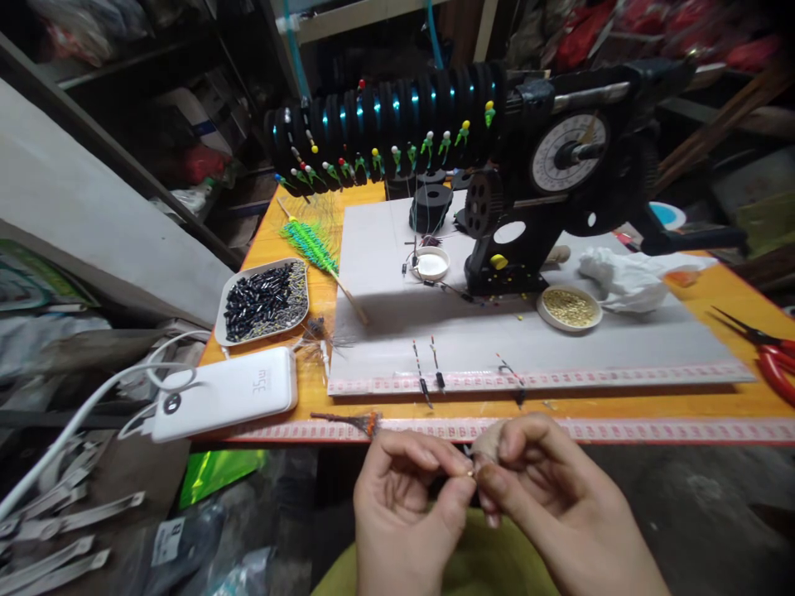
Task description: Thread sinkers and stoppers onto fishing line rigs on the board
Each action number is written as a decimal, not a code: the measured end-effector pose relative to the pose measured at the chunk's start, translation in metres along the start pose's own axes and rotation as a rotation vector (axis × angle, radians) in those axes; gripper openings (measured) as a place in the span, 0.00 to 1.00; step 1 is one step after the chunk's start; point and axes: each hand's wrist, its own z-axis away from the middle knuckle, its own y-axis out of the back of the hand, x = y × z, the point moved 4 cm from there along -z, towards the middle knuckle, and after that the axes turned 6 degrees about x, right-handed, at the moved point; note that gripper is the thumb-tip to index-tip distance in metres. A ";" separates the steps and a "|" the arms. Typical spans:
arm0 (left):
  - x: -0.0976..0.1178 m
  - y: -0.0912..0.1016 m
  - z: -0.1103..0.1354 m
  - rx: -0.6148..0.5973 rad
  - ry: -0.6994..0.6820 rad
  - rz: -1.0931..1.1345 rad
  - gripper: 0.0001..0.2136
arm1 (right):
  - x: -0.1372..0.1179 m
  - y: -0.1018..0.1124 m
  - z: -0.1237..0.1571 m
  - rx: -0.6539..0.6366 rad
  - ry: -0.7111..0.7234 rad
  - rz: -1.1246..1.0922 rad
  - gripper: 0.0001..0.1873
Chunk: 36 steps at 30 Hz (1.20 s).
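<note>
Both hands meet just in front of the table's near edge, fingertips almost touching. My left hand (410, 509) is closed in a pinch, thumb against forefinger, with a tiny gold-coloured bit (470, 474) at the tips. My right hand (552, 497) is also closed in a pinch right beside it; a pale wrap covers one finger. What it grips is hidden. Beyond the hands, small dark pieces with thin coloured stems (439, 368) lie along a printed measuring tape (559, 377). A brush-like orange-tipped piece (371, 424) lies close to my left hand.
A black machine (497, 269) with a roller (391, 124) of threaded beads stands at the back. Around it are a dish of gold bits (570, 306), a tray of black cylinders (264, 302), a green brush (310, 244), a white power bank (227, 393) and red-handled scissors (776, 368).
</note>
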 end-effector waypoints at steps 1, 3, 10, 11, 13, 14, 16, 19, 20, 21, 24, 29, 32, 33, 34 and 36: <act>0.001 0.000 0.000 -0.021 -0.062 -0.035 0.10 | 0.000 0.000 -0.001 0.000 -0.032 -0.015 0.12; 0.007 0.000 -0.001 -0.079 -0.242 -0.132 0.09 | 0.000 0.000 -0.003 -0.013 -0.100 -0.042 0.15; 0.036 -0.001 -0.004 -0.331 -0.724 -0.600 0.15 | -0.008 -0.005 -0.004 0.112 -0.218 -0.080 0.21; 0.038 0.000 -0.005 -0.341 -0.729 -0.595 0.16 | -0.009 -0.006 -0.003 0.104 -0.209 -0.077 0.20; 0.038 0.004 -0.009 -0.279 -0.632 -0.481 0.16 | -0.011 -0.008 -0.003 0.091 -0.184 -0.071 0.19; 0.037 0.006 -0.012 -0.221 -0.528 -0.384 0.16 | -0.011 -0.009 -0.002 0.088 -0.173 -0.068 0.19; 0.031 0.009 -0.014 -0.107 -0.309 -0.209 0.12 | -0.013 -0.009 -0.002 0.091 -0.162 -0.059 0.19; 0.028 0.006 -0.005 -0.035 -0.223 -0.229 0.04 | -0.018 -0.010 -0.002 0.106 -0.153 -0.048 0.19; 0.028 0.004 -0.001 -0.032 -0.248 -0.276 0.05 | -0.020 -0.010 -0.002 0.113 -0.152 -0.044 0.19; 0.029 0.002 0.004 -0.043 -0.268 -0.306 0.12 | -0.021 -0.010 -0.002 0.121 -0.149 -0.041 0.19; 0.031 -0.001 0.012 -0.095 -0.250 -0.272 0.33 | -0.024 -0.008 -0.002 0.124 -0.136 -0.031 0.19; 0.038 0.007 -0.002 0.059 -0.104 -0.169 0.15 | -0.021 -0.009 -0.002 0.070 -0.165 -0.091 0.19; 0.037 0.005 -0.011 0.123 0.188 -0.017 0.14 | -0.018 -0.010 -0.001 0.053 -0.184 -0.116 0.19; 0.036 0.003 -0.011 0.126 0.276 0.024 0.15 | -0.017 -0.010 0.000 0.049 -0.187 -0.119 0.18; 0.036 0.001 -0.011 0.123 0.343 0.054 0.16 | -0.016 -0.011 0.000 0.045 -0.189 -0.123 0.18; 0.034 -0.002 -0.011 0.122 0.415 0.086 0.16 | -0.015 -0.011 0.001 0.041 -0.192 -0.129 0.18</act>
